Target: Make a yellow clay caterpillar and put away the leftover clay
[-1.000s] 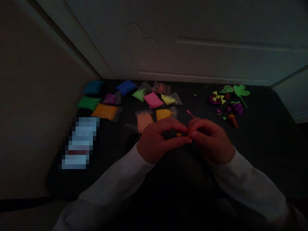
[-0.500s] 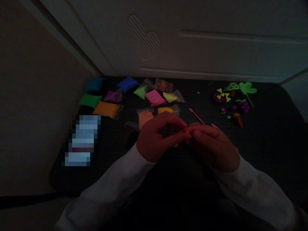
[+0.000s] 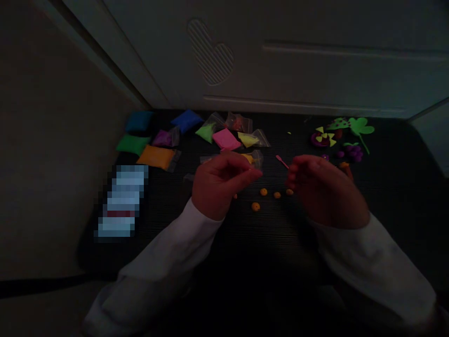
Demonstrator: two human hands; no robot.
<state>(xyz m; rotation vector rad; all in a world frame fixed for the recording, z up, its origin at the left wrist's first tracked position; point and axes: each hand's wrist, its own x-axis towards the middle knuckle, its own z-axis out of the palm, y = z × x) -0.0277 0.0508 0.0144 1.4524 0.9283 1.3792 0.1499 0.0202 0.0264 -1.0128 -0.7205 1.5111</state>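
Observation:
My left hand [image 3: 215, 187] hovers over the dark table with thumb and forefinger pinched; anything between the tips is too small to make out. To its right, my right hand [image 3: 328, 194] is open and loosely cupped, its fingers side by side, nothing visible in them. Between the hands lie several small orange-yellow clay balls, among them a dark-specked ball [image 3: 256, 206] and another ball [image 3: 263, 192]. One ball [image 3: 289, 192] sits close to my right fingertips. A pink modelling tool [image 3: 281, 161] reaches out from behind the right hand.
Bags of coloured clay, such as an orange bag [image 3: 156, 157] and a pink one [image 3: 226, 140], spread over the back left. A blurred-out phone [image 3: 121, 201] lies left. Clay pieces stand back right: a purple bowl [image 3: 317, 139], grapes [image 3: 355, 153], a green clover [image 3: 361, 127]. A white panel [image 3: 308, 79] rises behind.
My hands, earlier touching at the fingertips over a small orange piece, have parted left and right. The right fingers have loosened and straightened. The balls on the table have come into view.

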